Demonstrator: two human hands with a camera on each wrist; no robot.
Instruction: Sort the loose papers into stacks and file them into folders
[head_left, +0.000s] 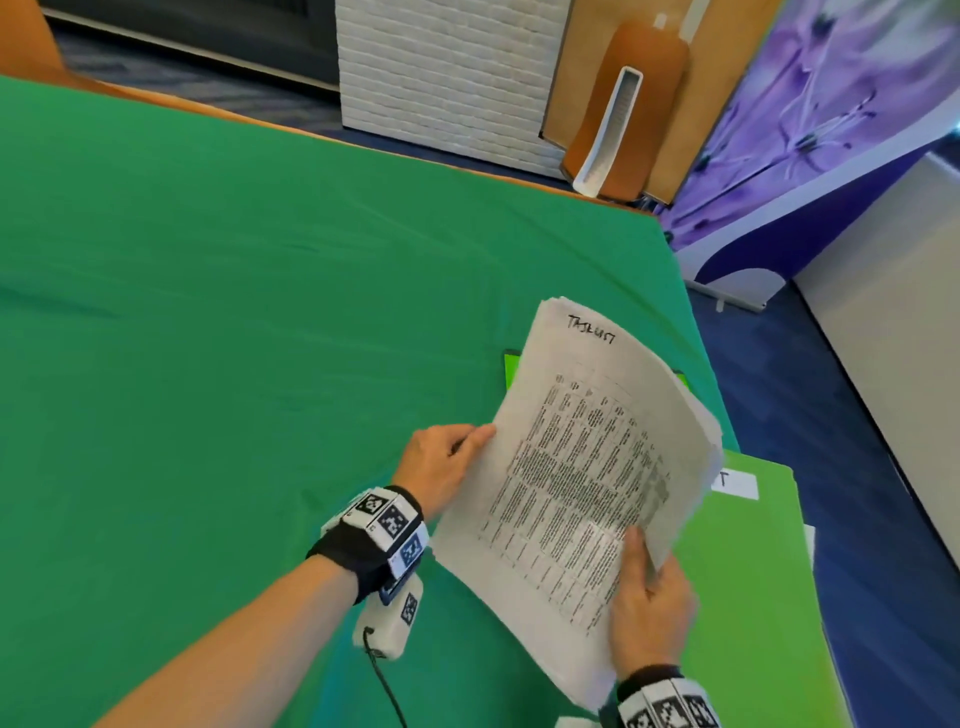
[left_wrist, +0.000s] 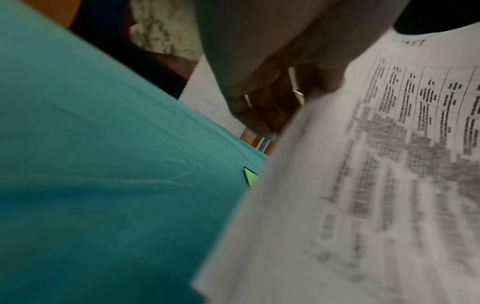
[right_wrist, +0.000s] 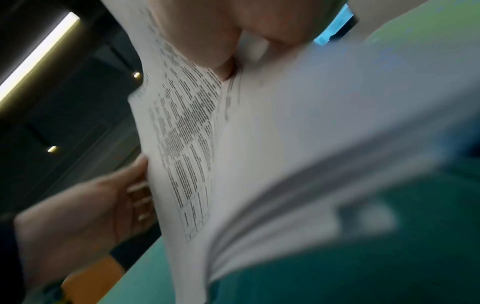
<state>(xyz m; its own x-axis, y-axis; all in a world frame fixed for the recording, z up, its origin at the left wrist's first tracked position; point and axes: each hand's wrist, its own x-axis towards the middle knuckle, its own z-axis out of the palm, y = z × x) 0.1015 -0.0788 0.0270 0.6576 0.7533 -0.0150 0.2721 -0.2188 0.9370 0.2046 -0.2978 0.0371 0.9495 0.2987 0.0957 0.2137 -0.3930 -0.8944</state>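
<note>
Both of my hands hold one stack of printed papers (head_left: 582, 467) tilted above the green table (head_left: 208, 338). My left hand (head_left: 441, 465) pinches its left edge; my right hand (head_left: 649, 608) grips the near corner, thumb on top. A light green folder (head_left: 748, 597) lies beneath, at the table's right edge.

Probably a staged studio: green-draped table (head_left: 208, 312), floral backdrop (head_left: 831, 104).
</note>
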